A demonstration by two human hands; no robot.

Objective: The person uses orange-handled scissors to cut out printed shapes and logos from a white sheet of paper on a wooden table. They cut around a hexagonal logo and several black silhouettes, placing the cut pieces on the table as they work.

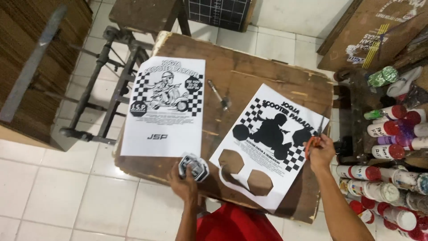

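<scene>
My left hand (183,182) holds a small printed paper cut-out (194,166) at the near edge of a worn wooden board (249,71). Orange-handled scissors (315,136) are gripped in my right hand (321,154), with the blades pointing up over the right edge of a black-and-white printed sheet (267,143). That sheet has shapes cut out of its lower part, showing the wood beneath. A second printed poster (166,107) with a scooter drawing and chequered pattern lies flat on the board's left side.
A small metal tool (218,96) lies on the board between the two sheets. Several spray cans (392,151) with red caps are stacked to the right. A dark metal frame (104,89) stands at left on the white tiled floor (58,196).
</scene>
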